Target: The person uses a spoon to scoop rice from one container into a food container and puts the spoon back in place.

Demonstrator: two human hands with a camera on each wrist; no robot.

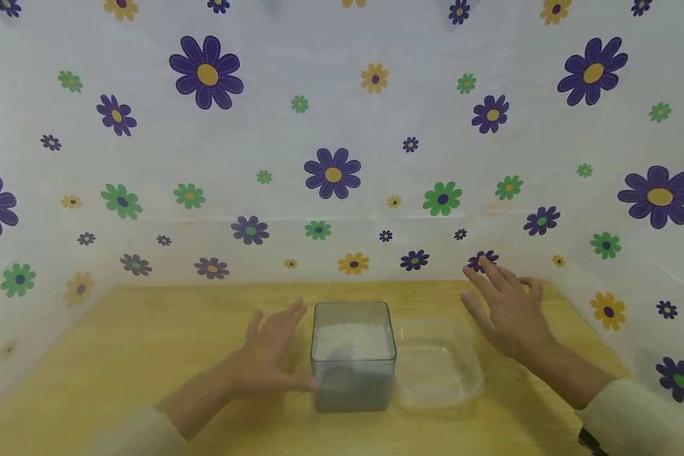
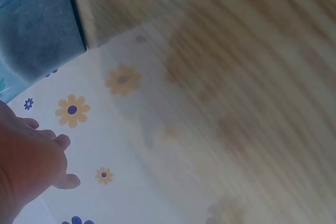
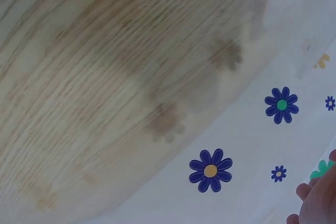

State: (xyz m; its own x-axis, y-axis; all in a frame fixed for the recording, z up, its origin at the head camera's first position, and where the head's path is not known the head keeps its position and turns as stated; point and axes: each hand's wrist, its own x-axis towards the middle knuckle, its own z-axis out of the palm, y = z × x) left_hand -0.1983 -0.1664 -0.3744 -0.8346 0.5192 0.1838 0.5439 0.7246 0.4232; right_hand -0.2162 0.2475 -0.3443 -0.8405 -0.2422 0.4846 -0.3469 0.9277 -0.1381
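A square see-through grey-blue container point(image 1: 353, 387) stands upright on the table, partly filled with white grains or powder point(image 1: 353, 342). My left hand point(image 1: 270, 358) is at its left side, fingers extended and spread, thumb tip right at the container's front left edge. In the left wrist view, the same container point(image 2: 42, 32) shows at top left, beyond the hand point(image 2: 31, 156). A clear plastic tub point(image 1: 433, 398) sits close against the container's right side, with nothing visible inside. Up and to the right of that tub, my right hand point(image 1: 507, 310) is raised, fingers spread and holding nothing.
The wood-grain table point(image 1: 165, 342) extends to both sides. A white sheet point(image 1: 342, 126) printed with purple, green and yellow flowers rises behind the table and along its left and right sides. Light sleeves point(image 1: 644, 418) cover the forearms.
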